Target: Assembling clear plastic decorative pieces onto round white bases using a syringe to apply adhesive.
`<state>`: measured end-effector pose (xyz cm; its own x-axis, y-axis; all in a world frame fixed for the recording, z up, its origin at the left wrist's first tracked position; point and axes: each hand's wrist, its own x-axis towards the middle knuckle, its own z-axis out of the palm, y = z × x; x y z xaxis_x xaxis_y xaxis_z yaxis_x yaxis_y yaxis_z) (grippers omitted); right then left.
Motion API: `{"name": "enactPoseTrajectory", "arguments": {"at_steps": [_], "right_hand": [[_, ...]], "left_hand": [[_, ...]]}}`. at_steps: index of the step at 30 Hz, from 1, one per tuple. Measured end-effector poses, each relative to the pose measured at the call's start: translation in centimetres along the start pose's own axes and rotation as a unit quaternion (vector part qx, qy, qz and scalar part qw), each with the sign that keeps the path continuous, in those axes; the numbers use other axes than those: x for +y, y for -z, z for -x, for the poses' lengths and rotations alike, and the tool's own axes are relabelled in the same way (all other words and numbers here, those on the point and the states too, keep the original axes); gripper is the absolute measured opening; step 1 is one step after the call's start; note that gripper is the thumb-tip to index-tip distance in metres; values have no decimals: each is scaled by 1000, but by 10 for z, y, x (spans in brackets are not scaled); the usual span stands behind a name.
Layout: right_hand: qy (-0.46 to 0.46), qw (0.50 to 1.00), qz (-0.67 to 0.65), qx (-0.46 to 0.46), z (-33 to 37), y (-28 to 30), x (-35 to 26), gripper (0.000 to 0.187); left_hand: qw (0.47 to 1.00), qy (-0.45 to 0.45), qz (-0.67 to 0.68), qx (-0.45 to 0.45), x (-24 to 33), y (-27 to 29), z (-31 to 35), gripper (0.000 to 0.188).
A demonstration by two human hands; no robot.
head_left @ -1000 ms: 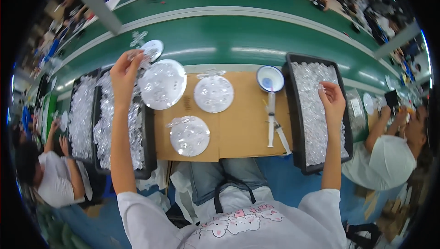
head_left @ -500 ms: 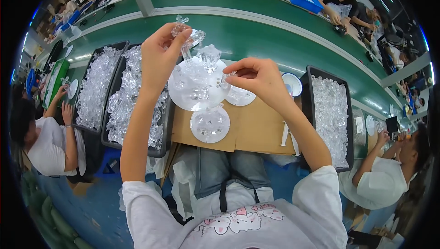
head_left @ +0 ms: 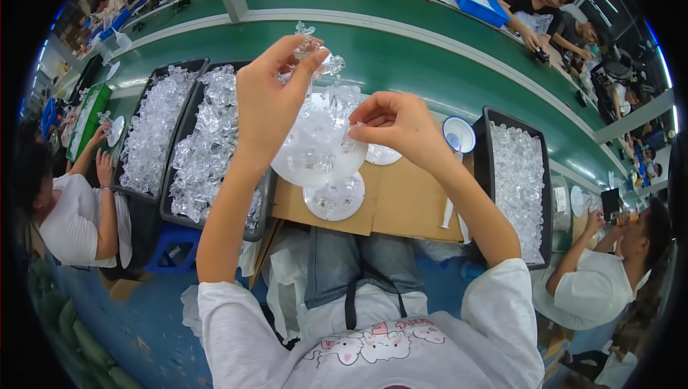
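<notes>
My left hand (head_left: 271, 99) is raised, its thumb and fingers closed around the clear branched plastic stem (head_left: 305, 29) of an assembly. Below it hangs a round white disc (head_left: 322, 167) carrying several clear plastic pieces, tilted over the cardboard. At the disc's right side, my right hand (head_left: 403, 125) pinches with thumb and forefinger; a small clear piece seems to be between the tips, mostly hidden. A second white disc with clear parts (head_left: 337, 203) lies on the cardboard, partly covered by the raised one. Another white disc (head_left: 383, 154) shows below my right hand.
Black bins of clear plastic pieces stand at left (head_left: 208, 142) and right (head_left: 516, 188). Cardboard (head_left: 401, 206) covers the green bench (head_left: 401, 52) before me. A blue-rimmed white bowl (head_left: 459, 135) sits beside the right bin. Other people work at both sides and across the bench.
My left hand and the disc assembly have shifted right and slightly nearer, covering more of the lower disc. The right hand stays pinched at the disc's edge.
</notes>
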<state>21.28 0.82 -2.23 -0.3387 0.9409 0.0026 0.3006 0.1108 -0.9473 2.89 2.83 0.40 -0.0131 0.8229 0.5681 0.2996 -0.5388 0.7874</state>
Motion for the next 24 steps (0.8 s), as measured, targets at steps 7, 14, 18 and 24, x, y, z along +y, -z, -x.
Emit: {"name": "enactPoseTrajectory", "arguments": {"at_steps": [7,14,18,24], "right_hand": [[38,998,-11,55,14,-13,5,25],[8,993,-112,47,16,-11,6,24],[1,992,-116,57,18,-8,1,23],[12,992,-107,58,19,-9,-1,22]], "left_hand": [[995,-39,-73,51,2,-3,9,17],[993,-75,-70,61,5,-4,11,16],[993,-73,-64,67,7,-5,12,17],[990,-96,-77,74,6,-1,10,16]]}}
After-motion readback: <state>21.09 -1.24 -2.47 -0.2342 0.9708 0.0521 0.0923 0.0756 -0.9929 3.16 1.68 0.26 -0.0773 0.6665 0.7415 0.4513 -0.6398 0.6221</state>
